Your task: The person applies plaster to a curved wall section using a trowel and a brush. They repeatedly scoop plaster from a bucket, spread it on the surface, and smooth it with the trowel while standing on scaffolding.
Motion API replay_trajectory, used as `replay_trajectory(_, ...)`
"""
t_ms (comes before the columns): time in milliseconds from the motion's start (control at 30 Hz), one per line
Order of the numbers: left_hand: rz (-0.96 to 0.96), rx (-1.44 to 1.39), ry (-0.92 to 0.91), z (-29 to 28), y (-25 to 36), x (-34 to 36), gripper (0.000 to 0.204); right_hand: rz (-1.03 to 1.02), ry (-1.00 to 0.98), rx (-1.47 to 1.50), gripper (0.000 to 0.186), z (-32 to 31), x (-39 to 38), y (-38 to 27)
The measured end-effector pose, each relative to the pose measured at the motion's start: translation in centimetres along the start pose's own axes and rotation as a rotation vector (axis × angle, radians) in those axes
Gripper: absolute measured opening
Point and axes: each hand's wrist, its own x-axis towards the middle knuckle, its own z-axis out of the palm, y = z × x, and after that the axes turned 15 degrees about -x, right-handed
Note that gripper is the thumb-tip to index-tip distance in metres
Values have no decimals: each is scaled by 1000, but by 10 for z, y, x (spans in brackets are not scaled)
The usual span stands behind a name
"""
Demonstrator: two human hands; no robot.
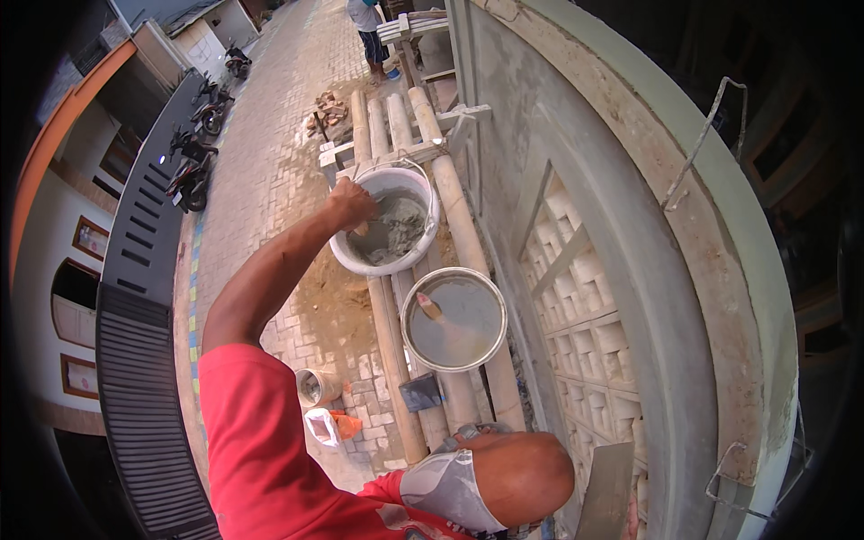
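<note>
My left hand (351,205) is closed at the left rim of a white bucket (430,193) with a wire handle. Its fingers reach inside, and what they hold, if anything, is hidden. Wet grey mortar (403,225) lies heaped in this bucket. Right beside it, nearer me, stands a second pale bucket (498,310) filled with cloudy grey water. A small reddish and tan tool end (430,307) pokes out of the water. My bent right arm (526,477) shows at the bottom; its hand cannot be seen. A flat grey rectangular board (607,490) is close to that arm.
Bamboo poles (461,211) form the scaffold under both buckets. A grey plastered wall (576,171) with openwork blocks runs along the right. Below on the paving are a small bucket (315,387), a white sack (321,427) and brick pieces (330,108). Another person (371,40) stands farther off.
</note>
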Motion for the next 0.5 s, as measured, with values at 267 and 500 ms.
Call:
replay_trajectory(267, -17, -226, -56, 4, -47, -4, 36, 8, 0, 1, 36, 2, 2, -1)
replay_trajectory(500, 42, -403, -146, 3, -66, -11, 46, 6, -2, -6, 36, 4, 3, -2)
